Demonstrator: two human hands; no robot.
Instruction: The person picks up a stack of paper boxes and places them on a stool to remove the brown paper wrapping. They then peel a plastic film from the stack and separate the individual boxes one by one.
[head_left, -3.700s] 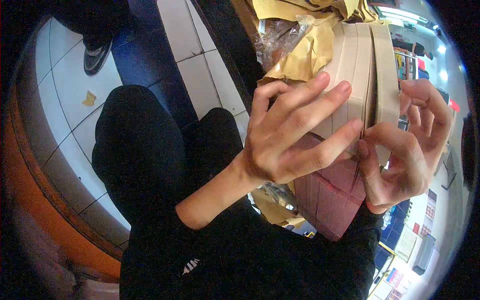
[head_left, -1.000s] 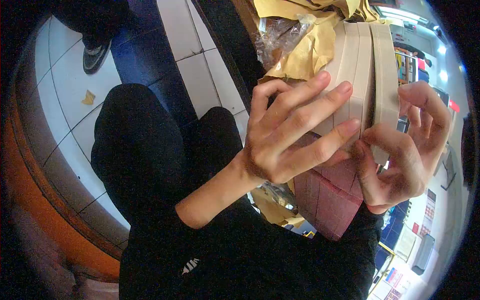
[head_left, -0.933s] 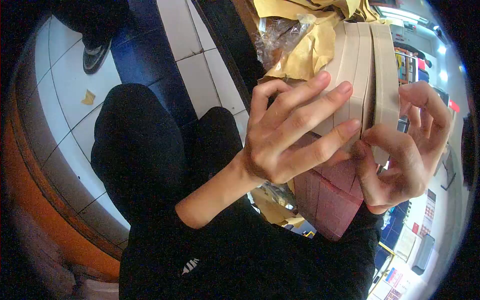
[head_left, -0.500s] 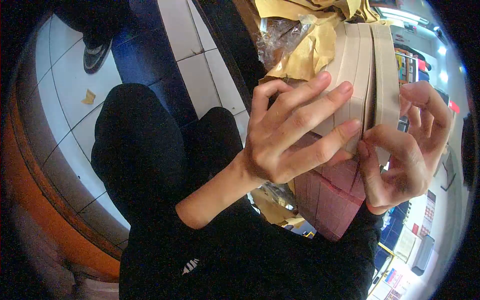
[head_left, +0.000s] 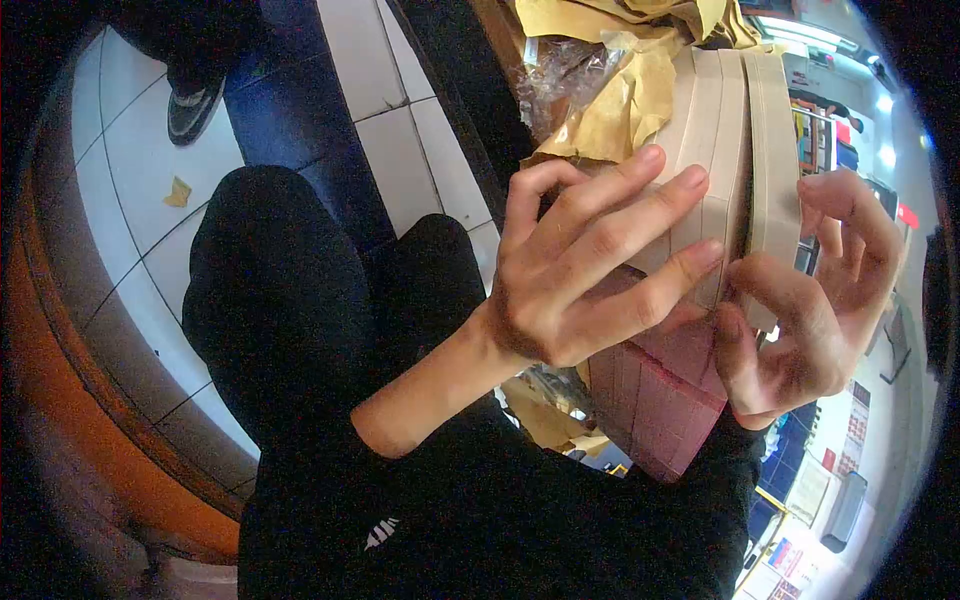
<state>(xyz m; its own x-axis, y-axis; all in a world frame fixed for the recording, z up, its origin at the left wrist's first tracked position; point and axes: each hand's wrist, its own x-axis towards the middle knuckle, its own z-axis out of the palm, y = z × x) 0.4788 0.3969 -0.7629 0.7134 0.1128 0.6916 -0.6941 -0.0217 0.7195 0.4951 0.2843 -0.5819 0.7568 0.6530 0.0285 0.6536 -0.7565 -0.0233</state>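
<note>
A thick stack of cream paper [head_left: 708,110] stands on edge before me, with a dark gap between its sections. Its nearer part is a pinkish-red block [head_left: 655,400], possibly in shadow or a different paper. My left hand [head_left: 590,260] lies across the stack with fingers spread, fingertips resting on the cream edges. At the right side, my right hand [head_left: 815,300] is curled around the section beyond the gap, its index fingertip and thumb at the near edge. What lies under its palm is partly hidden.
Torn brown wrapping paper [head_left: 640,95] and clear plastic film [head_left: 565,85] lie beside the stack. More wrapping [head_left: 550,415] shows below my left hand. A person's shoe [head_left: 195,110] and a paper scrap [head_left: 178,192] are on the tiled floor. Shelves and wall papers appear at right.
My right thumb has moved slightly down, away from the index fingertip. My left hand and the stack stay nearly where they were.
</note>
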